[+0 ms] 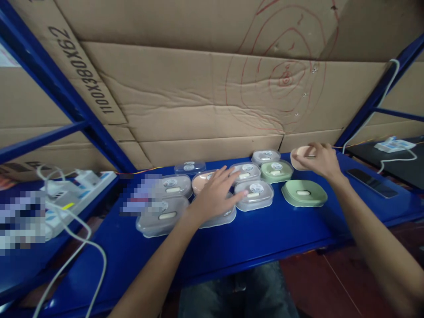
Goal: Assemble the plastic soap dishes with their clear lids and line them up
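My left hand [212, 196] is open, fingers spread, above a clear-lidded food container [225, 217] that it partly hides. Behind its fingers shows a peach container [198, 180] with a clear cover. At the back right, my right hand [320, 160] has its fingers curled over a pale peach container lid [298, 160], gripping it. Closer to me lies a green container lid [318, 191] with a white oval tab. Grey containers [253, 201] with round stickers stand beside my left hand, and a green one [280, 176] sits behind them.
More clear-lidded containers [162, 223] stand at the left of the blue table [251, 240]. A phone [372, 182] lies at the right. Power strips [394, 144] and white cables [99, 245] are at both sides. Cardboard [185, 97] and blue metal posts [66, 88] rise behind.
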A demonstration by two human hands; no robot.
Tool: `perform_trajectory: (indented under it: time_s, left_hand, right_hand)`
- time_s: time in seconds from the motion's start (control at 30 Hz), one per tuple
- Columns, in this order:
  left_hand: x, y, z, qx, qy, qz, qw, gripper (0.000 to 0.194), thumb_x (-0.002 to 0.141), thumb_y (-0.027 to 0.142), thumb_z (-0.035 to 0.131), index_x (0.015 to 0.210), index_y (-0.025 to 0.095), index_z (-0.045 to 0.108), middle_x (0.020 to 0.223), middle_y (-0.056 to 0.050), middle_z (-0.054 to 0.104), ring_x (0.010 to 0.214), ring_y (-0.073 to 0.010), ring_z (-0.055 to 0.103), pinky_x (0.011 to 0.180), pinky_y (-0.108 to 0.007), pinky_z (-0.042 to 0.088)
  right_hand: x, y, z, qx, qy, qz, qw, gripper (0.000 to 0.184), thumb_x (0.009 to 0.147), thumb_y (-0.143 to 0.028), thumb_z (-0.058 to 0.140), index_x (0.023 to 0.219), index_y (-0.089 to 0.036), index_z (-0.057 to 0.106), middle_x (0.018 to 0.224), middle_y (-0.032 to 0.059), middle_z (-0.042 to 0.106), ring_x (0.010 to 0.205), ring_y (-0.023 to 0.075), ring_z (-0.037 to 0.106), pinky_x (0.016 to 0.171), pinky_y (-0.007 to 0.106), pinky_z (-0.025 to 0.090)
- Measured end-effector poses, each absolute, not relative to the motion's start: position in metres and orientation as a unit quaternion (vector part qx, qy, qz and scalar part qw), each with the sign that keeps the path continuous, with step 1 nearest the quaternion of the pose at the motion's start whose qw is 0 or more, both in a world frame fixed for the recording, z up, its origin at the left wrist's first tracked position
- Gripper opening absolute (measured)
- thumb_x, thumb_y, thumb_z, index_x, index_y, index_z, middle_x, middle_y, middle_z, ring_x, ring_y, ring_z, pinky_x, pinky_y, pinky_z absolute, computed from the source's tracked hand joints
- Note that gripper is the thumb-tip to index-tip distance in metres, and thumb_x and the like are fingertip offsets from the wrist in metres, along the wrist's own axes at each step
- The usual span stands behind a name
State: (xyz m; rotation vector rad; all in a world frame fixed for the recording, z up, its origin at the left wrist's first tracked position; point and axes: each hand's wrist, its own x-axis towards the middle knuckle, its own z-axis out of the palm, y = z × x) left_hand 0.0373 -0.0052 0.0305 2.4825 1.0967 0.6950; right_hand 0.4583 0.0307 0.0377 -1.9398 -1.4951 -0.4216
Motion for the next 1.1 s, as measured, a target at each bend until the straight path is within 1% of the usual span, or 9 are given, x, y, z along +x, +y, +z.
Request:
perform_trajectory:
  time_s: [0.17, 0.33, 0.43, 0.53, 0.63, 0.7, 0.83, 0.97, 1.1]
  left_hand:
    - [0.040, 0.000, 0.046, 0.725, 0.353, 0.409, 0.427, 0.055, 0.105, 0.060, 0.060, 0.145, 0.023, 0.063, 0.146, -0.015, 0.073, 0.134, -0.0335, 0.071, 0.120, -0.055, 0.053]
    - [0.048, -0.008, 0.050, 0.607, 0.292, 0.461, 0.577, 0.051, 0.096, 0.057, 0.075, 0.132, 0.022, 0.067, 0.129, -0.011, 0.078, 0.115, -0.0285, 0.076, 0.101, -0.043, 0.061]
    - [0.045, -0.006, 0.049, 0.565, 0.359, 0.500, 0.550, 0.041, 0.086, 0.048, 0.084, 0.115, 0.021, 0.070, 0.105, -0.006, 0.079, 0.096, -0.0244, 0.076, 0.080, -0.032, 0.060]
    - [0.037, 0.002, 0.048, 0.534, 0.395, 0.523, 0.534, 0.039, 0.080, 0.044, 0.087, 0.107, 0.021, 0.069, 0.092, -0.002, 0.074, 0.080, -0.0202, 0.072, 0.067, -0.028, 0.055]
    - [0.031, 0.004, 0.050, 0.545, 0.384, 0.514, 0.540, 0.043, 0.080, 0.046, 0.089, 0.112, 0.023, 0.071, 0.098, -0.002, 0.074, 0.077, -0.0184, 0.070, 0.064, -0.027, 0.054]
    - [0.031, 0.001, 0.053, 0.573, 0.375, 0.497, 0.533, 0.044, 0.082, 0.049, 0.089, 0.114, 0.023, 0.073, 0.099, -0.003, 0.074, 0.075, -0.0170, 0.068, 0.061, -0.025, 0.052]
    - [0.024, 0.013, 0.062, 0.595, 0.366, 0.500, 0.512, 0.048, 0.091, 0.060, 0.079, 0.120, 0.022, 0.074, 0.112, -0.009, 0.078, 0.092, -0.0207, 0.074, 0.075, -0.029, 0.059]
    - [-0.012, 0.071, 0.074, 0.662, 0.467, 0.492, 0.318, 0.051, 0.097, 0.064, 0.067, 0.121, 0.019, 0.074, 0.126, -0.015, 0.078, 0.112, -0.0280, 0.075, 0.095, -0.040, 0.062]
    - [-0.048, 0.138, 0.077, 0.715, 0.658, 0.223, 0.082, 0.056, 0.094, 0.063, 0.070, 0.119, 0.014, 0.076, 0.132, -0.020, 0.078, 0.128, -0.0378, 0.072, 0.111, -0.047, 0.054]
  right_hand:
    - [0.347, 0.010, 0.074, -0.580, -0.672, -0.122, 0.443, 0.078, 0.085, -0.067, 0.078, 0.145, -0.018, 0.065, 0.138, 0.0224, 0.068, 0.129, 0.0404, 0.064, 0.112, 0.058, 0.049]
    - [0.243, -0.006, 0.064, -0.471, -0.784, -0.076, 0.397, 0.098, 0.078, -0.069, 0.086, 0.159, -0.026, 0.053, 0.164, 0.0220, 0.049, 0.150, 0.0485, 0.048, 0.121, 0.072, 0.042]
    - [0.222, -0.005, 0.050, -0.433, -0.808, -0.045, 0.397, 0.107, 0.077, -0.074, 0.087, 0.168, -0.034, 0.044, 0.174, 0.0172, 0.039, 0.156, 0.0510, 0.039, 0.124, 0.077, 0.037]
    - [0.227, 0.000, 0.044, -0.393, -0.807, 0.027, 0.441, 0.098, 0.084, -0.070, 0.085, 0.167, -0.036, 0.044, 0.175, 0.0141, 0.040, 0.160, 0.0448, 0.039, 0.128, 0.073, 0.037]
    - [0.239, 0.006, 0.043, -0.390, -0.733, 0.156, 0.535, 0.078, 0.087, -0.060, 0.085, 0.155, -0.033, 0.055, 0.157, 0.0127, 0.061, 0.145, 0.0380, 0.058, 0.122, 0.065, 0.049]
    - [0.242, 0.008, 0.042, -0.382, -0.668, 0.290, 0.569, 0.063, 0.086, -0.058, 0.086, 0.138, -0.030, 0.065, 0.133, 0.0100, 0.074, 0.120, 0.0328, 0.071, 0.102, 0.056, 0.064]
    - [0.241, 0.012, 0.039, -0.352, -0.554, 0.483, 0.580, 0.050, 0.076, -0.054, 0.092, 0.111, -0.025, 0.072, 0.100, 0.0052, 0.075, 0.078, 0.0221, 0.070, 0.052, 0.034, 0.062]
    - [0.251, 0.026, 0.040, -0.364, -0.437, 0.486, 0.664, 0.049, 0.064, -0.042, 0.097, 0.102, -0.022, 0.073, 0.097, 0.0045, 0.075, 0.074, 0.0187, 0.068, 0.044, 0.027, 0.058]
    - [0.267, 0.040, 0.040, -0.380, -0.344, 0.450, 0.731, 0.042, 0.059, -0.034, 0.093, 0.094, -0.022, 0.071, 0.090, 0.0031, 0.074, 0.072, 0.0184, 0.066, 0.041, 0.026, 0.052]
